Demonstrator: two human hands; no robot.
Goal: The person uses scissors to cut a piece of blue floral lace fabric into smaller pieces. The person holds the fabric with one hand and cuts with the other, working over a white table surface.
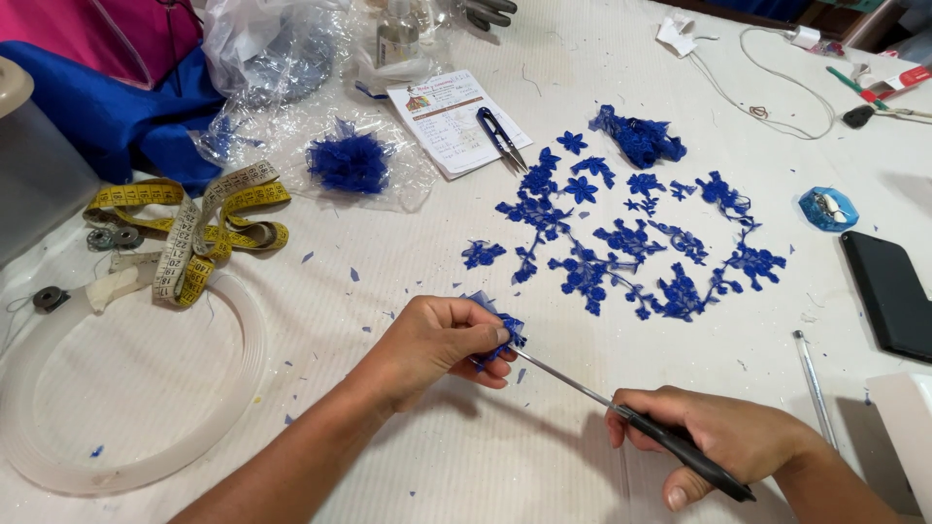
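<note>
Near the six o'clock edge of the white cloth-covered table [388,243], the person's left hand [432,342] pinches a small blue lace piece [500,330] between thumb and curled fingers, closed firmly on it so only a frill shows past the fingertips. The right hand [723,437], toward five o'clock, is wrapped shut around the black handle of slim scissors [621,412], whose thin metal blades run up toward ten o'clock and meet the lace just below the left thumb.

The lace looks very light, soft and floppy, with open, fraying edges; it would likely crumple or tear if tugged, so a pinch close to the cutting line, as the left hand has it, seems the soundest hold. Both forearms come in from the bottom edge, the left angled toward one o'clock, the right wrist bent so the knuckles face up.

At about one o'clock from the hands lies a spread of cut lace flowers [631,233] arranged in a loose ring, well apart from the held piece. A yellow measuring tape [194,228] is coiled at ten o'clock beside a pale plastic hoop [136,388]. Thread snips [500,138] rest on a printed card [451,121] at twelve o'clock, and a blue faceted box [827,209] sits at two o'clock near a dark phone [888,291].
</note>
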